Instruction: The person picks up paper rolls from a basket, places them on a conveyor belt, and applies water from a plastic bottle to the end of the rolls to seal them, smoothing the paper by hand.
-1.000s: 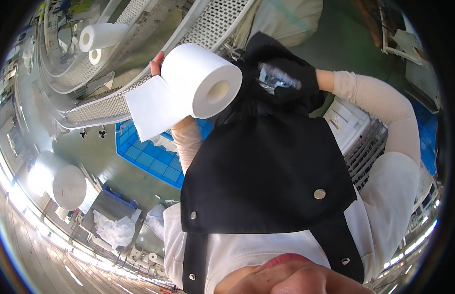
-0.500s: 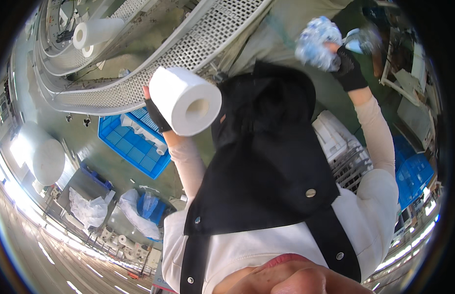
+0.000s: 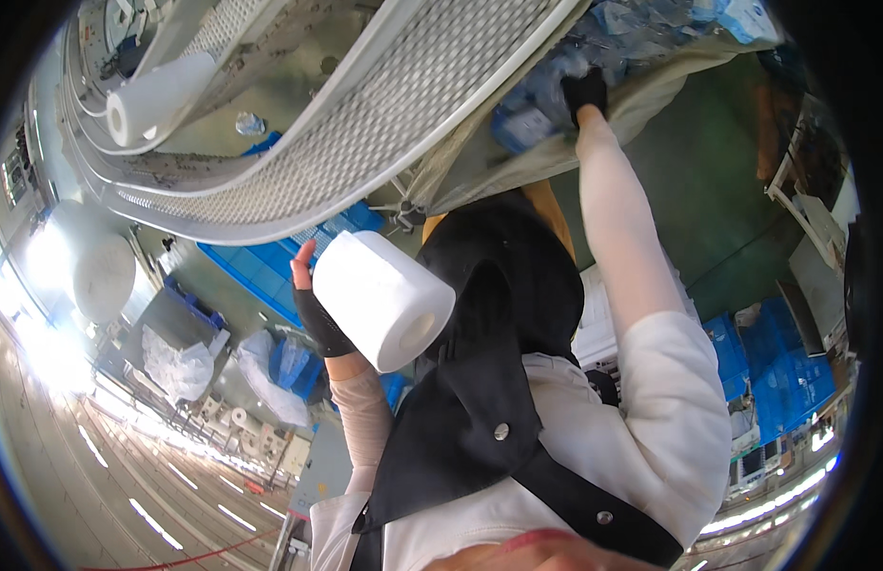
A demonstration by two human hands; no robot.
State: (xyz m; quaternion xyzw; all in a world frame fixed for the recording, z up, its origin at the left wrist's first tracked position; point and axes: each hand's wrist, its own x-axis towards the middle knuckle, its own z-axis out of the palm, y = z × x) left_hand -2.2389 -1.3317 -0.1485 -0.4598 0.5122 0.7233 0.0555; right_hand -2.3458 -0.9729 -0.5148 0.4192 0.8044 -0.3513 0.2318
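Curved conveyor (image 3: 365, 124), green floor (image 3: 694, 190), roll (image 3: 370, 295) in left hand (image 3: 321, 319)

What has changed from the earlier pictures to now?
The right hand has carried crumpled plastic outward and forward to the bag; whether it has let go is unclear. The loose sheet of the roll no longer shows. The left hand still holds the roll.

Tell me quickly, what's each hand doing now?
Left hand: holding a white paper roll.
Right hand: at the plastic in the sack; open or closed can't be told.
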